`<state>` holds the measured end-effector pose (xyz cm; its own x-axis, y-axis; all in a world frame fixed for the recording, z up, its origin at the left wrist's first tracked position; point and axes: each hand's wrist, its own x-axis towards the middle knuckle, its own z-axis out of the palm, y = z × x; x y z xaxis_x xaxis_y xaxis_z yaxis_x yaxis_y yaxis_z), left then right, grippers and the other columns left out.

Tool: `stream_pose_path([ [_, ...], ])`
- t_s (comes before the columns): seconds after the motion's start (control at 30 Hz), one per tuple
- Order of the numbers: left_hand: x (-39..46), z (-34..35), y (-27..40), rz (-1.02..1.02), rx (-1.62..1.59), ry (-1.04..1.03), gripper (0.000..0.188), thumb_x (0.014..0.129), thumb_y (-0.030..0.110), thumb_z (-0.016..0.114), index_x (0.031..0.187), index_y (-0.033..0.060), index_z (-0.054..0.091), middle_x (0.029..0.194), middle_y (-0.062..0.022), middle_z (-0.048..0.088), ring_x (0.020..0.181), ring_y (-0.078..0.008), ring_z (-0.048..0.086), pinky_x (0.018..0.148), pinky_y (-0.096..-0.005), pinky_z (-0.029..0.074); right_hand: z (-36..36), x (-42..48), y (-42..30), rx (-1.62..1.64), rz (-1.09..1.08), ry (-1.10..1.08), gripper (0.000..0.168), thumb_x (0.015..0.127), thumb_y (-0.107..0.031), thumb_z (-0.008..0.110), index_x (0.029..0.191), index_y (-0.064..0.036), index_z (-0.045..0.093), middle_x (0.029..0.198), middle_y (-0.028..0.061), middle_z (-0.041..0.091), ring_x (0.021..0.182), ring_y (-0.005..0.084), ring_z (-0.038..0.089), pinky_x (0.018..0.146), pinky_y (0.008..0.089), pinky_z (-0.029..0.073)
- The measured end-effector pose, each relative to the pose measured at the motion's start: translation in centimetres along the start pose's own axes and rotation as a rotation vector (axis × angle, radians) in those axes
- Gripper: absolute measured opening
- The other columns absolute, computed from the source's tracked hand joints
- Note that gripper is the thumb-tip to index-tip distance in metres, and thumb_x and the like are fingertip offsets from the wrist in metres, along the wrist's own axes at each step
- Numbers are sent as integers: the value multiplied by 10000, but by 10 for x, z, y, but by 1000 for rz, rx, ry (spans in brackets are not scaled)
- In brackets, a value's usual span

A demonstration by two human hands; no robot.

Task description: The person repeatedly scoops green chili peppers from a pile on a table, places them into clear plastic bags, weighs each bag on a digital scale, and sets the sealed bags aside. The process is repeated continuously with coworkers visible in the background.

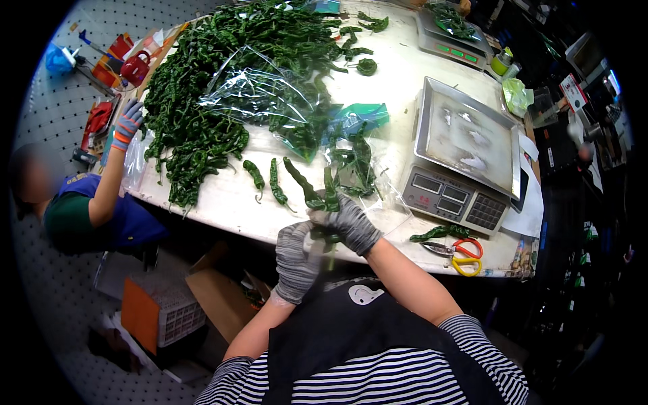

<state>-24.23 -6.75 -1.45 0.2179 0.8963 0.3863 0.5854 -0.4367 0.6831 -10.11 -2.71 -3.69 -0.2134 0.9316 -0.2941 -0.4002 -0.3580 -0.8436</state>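
My right hand [352, 225], in a grey knit glove, is closed around a few long green peppers [331, 187] at the table's near edge. My left hand [295, 263], gloved alike, is beside their lower ends with fingers curled; whether it grips anything is blurred. Loose green peppers [276, 182] lie just beyond my hands. Clear bags holding peppers [354, 162] rest between them and a digital scale [455, 195] with a bare metal tray. A large heap of green peppers [192, 106] covers the table's left part, with a clear plastic bag [258, 91] on top.
Scissors [463, 255] with red and yellow handles lie at the near right edge beside a pepper [440, 232]. A second scale [450, 38] stands at the far right, bearing a bag of peppers. At left, a co-worker's gloved hand [129, 121] is by the heap. A crate [182, 319] stands below.
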Motion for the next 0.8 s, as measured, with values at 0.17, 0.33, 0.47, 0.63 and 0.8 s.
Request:
stream_pose_path([
  [0.17,6,-4,-5,-81,-143,83,278,722,53,586,985,-34,557,920,-170,565,876,-310,537,805,-369,430,-51,-56,-53,-480,-166,-29,520,672,-188,682,1123,-58,458,957,78,593,622,171,589,586,264,508],
  [0.33,-1,38,-29,-95,54,-155,754,669,150,692,1281,-14,285,1189,-185,361,984,-252,457,816,-328,427,-96,-123,-77,-827,-9,50,399,692,-222,646,969,38,524,833,163,601,725,249,593,648,339,476],
  [0.47,8,78,0,-138,166,-248,839,654,222,691,1307,-2,216,1219,-234,319,938,-334,499,786,-373,453,-98,-134,-47,-1460,-173,247,503,639,-306,681,972,39,529,776,183,581,709,288,576,644,377,453],
  [0.63,27,94,-9,-377,78,-254,639,737,84,520,1303,13,231,1245,-221,325,867,-368,542,731,-372,478,-74,-109,-29,-1562,-13,375,592,648,-294,647,1107,27,456,792,207,587,741,333,578,681,391,458],
  [0.8,43,75,-29,241,-96,-33,581,713,-37,505,1267,68,365,1238,-209,387,997,-295,535,781,-294,467,-102,-86,-29,-1584,5,681,552,657,-280,653,1093,-1,463,849,190,596,758,321,583,680,385,465],
])
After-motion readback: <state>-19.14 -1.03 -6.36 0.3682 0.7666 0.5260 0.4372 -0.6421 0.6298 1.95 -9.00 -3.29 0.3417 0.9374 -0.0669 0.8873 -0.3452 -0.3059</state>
